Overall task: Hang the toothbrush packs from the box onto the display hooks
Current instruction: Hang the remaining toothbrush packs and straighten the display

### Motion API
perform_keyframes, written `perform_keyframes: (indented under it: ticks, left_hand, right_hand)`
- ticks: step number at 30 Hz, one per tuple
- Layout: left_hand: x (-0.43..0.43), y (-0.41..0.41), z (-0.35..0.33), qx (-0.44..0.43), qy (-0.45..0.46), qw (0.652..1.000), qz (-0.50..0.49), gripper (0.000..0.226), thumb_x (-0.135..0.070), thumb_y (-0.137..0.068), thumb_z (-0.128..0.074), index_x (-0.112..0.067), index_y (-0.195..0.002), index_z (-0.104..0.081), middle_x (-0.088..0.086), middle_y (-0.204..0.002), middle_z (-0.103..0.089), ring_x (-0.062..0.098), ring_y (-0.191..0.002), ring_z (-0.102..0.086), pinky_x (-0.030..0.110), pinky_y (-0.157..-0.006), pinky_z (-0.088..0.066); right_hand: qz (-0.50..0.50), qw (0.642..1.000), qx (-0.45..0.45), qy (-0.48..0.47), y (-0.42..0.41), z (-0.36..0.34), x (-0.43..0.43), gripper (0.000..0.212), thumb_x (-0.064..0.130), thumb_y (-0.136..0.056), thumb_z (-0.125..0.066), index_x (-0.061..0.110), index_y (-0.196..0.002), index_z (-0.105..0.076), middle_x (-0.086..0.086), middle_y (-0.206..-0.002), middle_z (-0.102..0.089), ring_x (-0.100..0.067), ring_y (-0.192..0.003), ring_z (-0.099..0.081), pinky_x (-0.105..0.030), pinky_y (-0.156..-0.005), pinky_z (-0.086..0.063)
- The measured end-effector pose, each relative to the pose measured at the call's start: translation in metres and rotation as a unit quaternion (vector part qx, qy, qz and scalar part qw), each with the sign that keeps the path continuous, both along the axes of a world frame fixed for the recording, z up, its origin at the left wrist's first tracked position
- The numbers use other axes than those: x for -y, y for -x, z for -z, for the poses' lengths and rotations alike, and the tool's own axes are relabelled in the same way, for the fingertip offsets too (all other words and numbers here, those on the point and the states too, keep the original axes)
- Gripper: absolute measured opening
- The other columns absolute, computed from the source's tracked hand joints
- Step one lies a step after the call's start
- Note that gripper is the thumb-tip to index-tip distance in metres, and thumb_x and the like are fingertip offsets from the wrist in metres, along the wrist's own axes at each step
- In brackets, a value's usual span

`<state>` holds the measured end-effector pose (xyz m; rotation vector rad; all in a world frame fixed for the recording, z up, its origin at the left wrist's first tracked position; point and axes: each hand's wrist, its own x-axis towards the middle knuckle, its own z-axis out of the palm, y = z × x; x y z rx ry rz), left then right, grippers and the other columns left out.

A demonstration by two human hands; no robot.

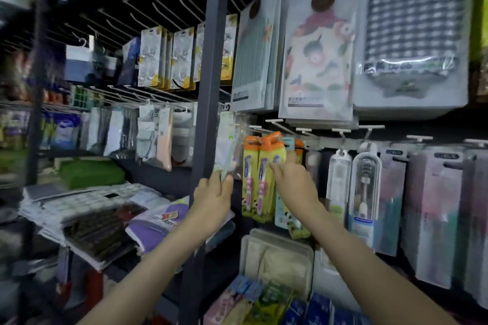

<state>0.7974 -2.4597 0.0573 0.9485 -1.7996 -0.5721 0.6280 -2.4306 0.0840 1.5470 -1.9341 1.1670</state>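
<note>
Left hand [214, 192]: thumb and fingers pinch the bottom end of a pale green toothbrush pack [227, 150], upright beside the grey post [208, 87].
Right hand [294, 182]: thumb and forefinger pinch the front one of the hanging yellow toothbrush packs [260, 174].
Materials: glossy yellow card, orange tops, pink brushes.
Unclear: the pale pack is blurred; the yellow packs' hook is hidden.

The yellow toothbrush packs [253, 179] with orange tops hang upright together; a pale clear pack [226, 158] stands just left.
</note>
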Motion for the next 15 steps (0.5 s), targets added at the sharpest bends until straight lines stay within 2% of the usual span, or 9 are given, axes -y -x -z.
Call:
perform_keyframes:
  ticks: [5,8,11,13,15]
  left_hand:
    - [0.006,0.008,0.007,0.050,0.043,0.996,-0.053,0.043,-0.031,-0.103,-0.031,-0.010,-0.141,-0.038,0.024,-0.136,-0.041,0.016,-0.100,-0.022,0.026,-0.082,-0.019]
    - [0.001,0.011,0.006,0.103,0.041,0.991,-0.080,0.044,-0.031,-0.104,-0.029,-0.010,-0.143,-0.032,0.019,-0.126,-0.039,0.023,-0.101,-0.029,0.030,-0.086,-0.026]
    - [0.003,0.020,0.003,0.107,0.028,0.990,-0.086,0.046,-0.035,-0.103,-0.032,-0.010,-0.142,-0.030,0.018,-0.127,-0.036,0.033,-0.115,-0.034,0.034,-0.092,-0.030]
    - [0.009,0.029,0.002,0.125,0.056,0.986,-0.091,0.044,-0.033,-0.102,-0.033,-0.009,-0.138,-0.033,0.016,-0.133,-0.037,0.033,-0.114,-0.034,0.035,-0.088,-0.030]
    - [0.010,0.038,0.002,0.142,0.099,0.976,-0.133,0.053,-0.034,-0.101,-0.035,-0.007,-0.146,-0.023,0.016,-0.132,-0.036,0.033,-0.114,-0.035,0.036,-0.088,-0.033]
  right_hand:
    - [-0.008,0.995,0.097,0.030,-0.010,0.011,0.019,0.040,0.038,-0.102,-0.035,0.004,-0.122,-0.034,-0.012,-0.082,-0.063,-0.033,-0.073,-0.062,-0.039,-0.057,-0.049]
    - [-0.009,0.983,0.176,0.049,-0.002,0.016,0.025,0.048,0.038,-0.102,-0.033,-0.002,-0.129,-0.035,-0.015,-0.087,-0.064,-0.033,-0.077,-0.062,-0.040,-0.061,-0.049]
    - [0.015,0.983,0.181,0.024,0.009,0.014,0.025,0.046,0.036,-0.103,-0.032,-0.004,-0.124,-0.039,-0.021,-0.099,-0.064,-0.036,-0.087,-0.061,-0.040,-0.067,-0.049]
    - [0.012,0.980,0.198,-0.003,0.011,0.009,0.022,0.047,0.037,-0.102,-0.035,-0.003,-0.127,-0.038,-0.023,-0.109,-0.061,-0.036,-0.095,-0.059,-0.040,-0.071,-0.047]
    - [0.000,0.981,0.195,-0.008,0.010,0.008,0.017,0.048,0.039,-0.100,-0.040,0.001,-0.129,-0.038,-0.019,-0.117,-0.057,-0.035,-0.101,-0.057,-0.038,-0.075,-0.046]
